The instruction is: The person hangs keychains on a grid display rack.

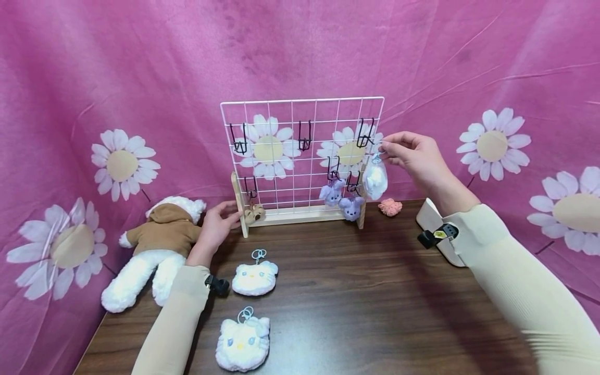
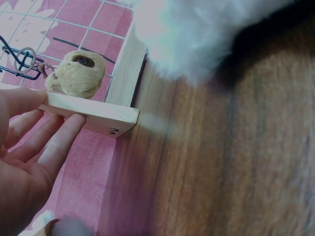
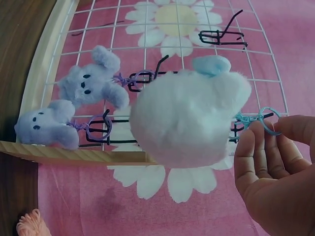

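Observation:
In the head view my right hand (image 1: 412,156) is at the right side of a white wire grid rack (image 1: 302,99). Its thumb and fingers pinch the light-blue key ring (image 3: 269,121) of a white plush cat-head keychain (image 3: 182,118). That ring overlaps the tip of a black hook (image 1: 365,139) in the right wrist view, and the plush hangs below. On the rack's left, my left hand (image 1: 220,224) grips the wooden side post (image 2: 98,110) between thumb and fingers. Close by hangs a tan plush charm (image 2: 78,76). Two purple plush keychains (image 1: 333,192) hang on lower hooks.
Two more white cat-head keychains (image 1: 254,278) lie on the brown table (image 1: 356,312), front left. A white plush toy in a brown hoodie (image 1: 164,234) lies at the left. A pink yarn-like bundle (image 1: 390,207) and a white object (image 1: 428,216) are at the right.

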Available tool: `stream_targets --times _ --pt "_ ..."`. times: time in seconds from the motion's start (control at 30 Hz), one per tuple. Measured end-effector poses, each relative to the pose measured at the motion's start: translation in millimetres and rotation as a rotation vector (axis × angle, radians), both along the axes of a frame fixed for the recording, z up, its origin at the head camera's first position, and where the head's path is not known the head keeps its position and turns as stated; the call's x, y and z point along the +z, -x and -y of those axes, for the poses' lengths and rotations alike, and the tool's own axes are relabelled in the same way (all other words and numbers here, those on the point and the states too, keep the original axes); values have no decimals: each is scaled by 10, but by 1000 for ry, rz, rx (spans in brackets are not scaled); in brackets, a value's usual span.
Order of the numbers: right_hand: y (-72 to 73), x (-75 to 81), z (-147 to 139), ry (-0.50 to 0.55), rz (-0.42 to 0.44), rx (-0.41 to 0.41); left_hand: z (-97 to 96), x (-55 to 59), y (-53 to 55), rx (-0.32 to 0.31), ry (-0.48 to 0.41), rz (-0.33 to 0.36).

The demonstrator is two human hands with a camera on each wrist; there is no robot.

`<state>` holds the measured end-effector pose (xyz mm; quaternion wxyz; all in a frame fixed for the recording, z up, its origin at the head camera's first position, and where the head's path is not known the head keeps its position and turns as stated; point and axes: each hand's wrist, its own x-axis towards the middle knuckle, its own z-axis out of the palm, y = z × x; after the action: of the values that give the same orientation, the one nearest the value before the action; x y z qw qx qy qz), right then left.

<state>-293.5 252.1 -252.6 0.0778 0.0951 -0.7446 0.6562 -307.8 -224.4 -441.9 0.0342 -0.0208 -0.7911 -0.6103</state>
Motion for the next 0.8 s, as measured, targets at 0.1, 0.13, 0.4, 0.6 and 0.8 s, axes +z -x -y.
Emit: stream_targets --times 0.1,0.13,0.4,0.6,0.8 --pt "23 -2 10 -16 17 -3 5 -13 1 1 1 -2" --pt "31 -4 12 -30 22 -6 7 -17 3 0 3 -3" --pt "94 -25 58 -68 47 2 1 -16 8 2 0 6" --pt "152 -24 98 -66 74 -12 2 -7 5 -4 -6 0" --pt "250 -19 125 -110 72 -59 -1 -25 16 3 2 0"
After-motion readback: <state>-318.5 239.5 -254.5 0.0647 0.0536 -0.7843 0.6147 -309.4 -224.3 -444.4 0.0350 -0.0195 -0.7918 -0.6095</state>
